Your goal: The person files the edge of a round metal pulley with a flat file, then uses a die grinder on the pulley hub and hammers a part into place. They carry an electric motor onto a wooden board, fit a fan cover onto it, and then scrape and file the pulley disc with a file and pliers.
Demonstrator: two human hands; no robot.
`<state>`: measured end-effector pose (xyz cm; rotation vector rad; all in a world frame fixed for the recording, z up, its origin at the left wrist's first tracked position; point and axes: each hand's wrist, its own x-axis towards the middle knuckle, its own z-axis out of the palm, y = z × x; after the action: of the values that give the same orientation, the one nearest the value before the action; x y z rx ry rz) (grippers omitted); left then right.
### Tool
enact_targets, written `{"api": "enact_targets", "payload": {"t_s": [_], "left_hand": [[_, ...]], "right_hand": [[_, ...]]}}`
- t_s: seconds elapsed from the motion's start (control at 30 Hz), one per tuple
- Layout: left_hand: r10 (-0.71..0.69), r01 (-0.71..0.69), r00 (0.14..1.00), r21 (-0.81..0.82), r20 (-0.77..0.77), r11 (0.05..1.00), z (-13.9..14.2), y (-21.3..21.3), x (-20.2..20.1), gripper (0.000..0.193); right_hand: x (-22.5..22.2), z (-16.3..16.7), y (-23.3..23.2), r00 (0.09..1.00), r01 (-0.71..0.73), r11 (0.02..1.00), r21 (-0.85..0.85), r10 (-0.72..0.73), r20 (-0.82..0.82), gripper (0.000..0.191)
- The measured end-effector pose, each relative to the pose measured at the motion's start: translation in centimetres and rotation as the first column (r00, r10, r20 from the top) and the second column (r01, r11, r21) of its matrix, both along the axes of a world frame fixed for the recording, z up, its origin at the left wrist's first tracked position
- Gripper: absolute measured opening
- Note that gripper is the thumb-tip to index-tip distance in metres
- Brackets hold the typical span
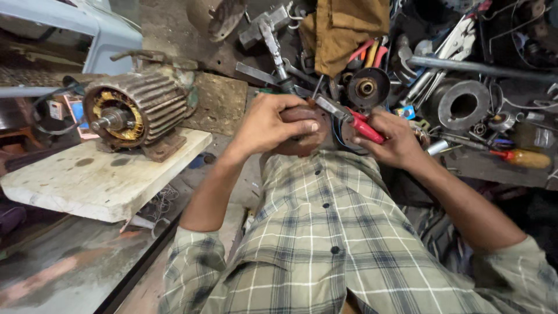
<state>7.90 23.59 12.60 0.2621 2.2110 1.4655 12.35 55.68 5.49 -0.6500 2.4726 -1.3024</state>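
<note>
Small brown motor part [302, 131], rounded and rusty, sits right in the middle of the scene, just above the plaid shirt [325, 232], and the left hand [270, 125] is wrapped over its top, fingers curled down the front, grip closed on it. The right hand [395, 139] comes in from the right, grip closed around the red handles of a pair of pliers [351, 119], whose metal jaws point left and up, meeting the part at its upper edge. Blue wires [337, 132] show between the two hands, just beside the part. Out to the left, well apart, a larger electric motor [136, 110] with a ribbed casing and exposed copper windings stands on a pale slab surface [99, 177]. Far behind the hands lies a heap of tools: a grey metal ring [463, 104] to the right, a round pulley-like disc [367, 87] just beyond the pliers, a yellow-handled screwdriver [520, 157] at far right, and a brown cloth [343, 32] hanging over the pile.
</note>
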Motion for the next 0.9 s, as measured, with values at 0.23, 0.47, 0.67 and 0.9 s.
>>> {"api": "enact_targets", "payload": {"t_s": [0.23,0.47,0.67,0.9], "left_hand": [[0.012,-0.012,1.0,-0.004,0.002,1.0,1.3,-0.2,-0.3,0.035],[-0.012,0.012,1.0,0.031,0.0,0.999,0.7,0.3,-0.2,0.039],[-0.015,0.015,1.0,-0.009,0.003,1.0,0.4,0.2,-0.2,0.042],[0.014,-0.013,1.0,-0.061,0.021,0.998,0.1,0.2,-0.1,0.039]], "right_hand": [[0.2,0.6,0.3,1.0,-0.008,0.992,-0.122,0.006,-0.017,0.027],[0.8,1.0,-0.3,0.999,-0.034,0.999,-0.04,0.033,-0.008,0.03],[0.3,1.6,-0.7,0.998,-0.053,0.996,0.067,0.054,-0.014,0.043],[0.3,1.9,-1.0,0.995,-0.097,0.993,0.064,0.095,0.027,0.034]]}}
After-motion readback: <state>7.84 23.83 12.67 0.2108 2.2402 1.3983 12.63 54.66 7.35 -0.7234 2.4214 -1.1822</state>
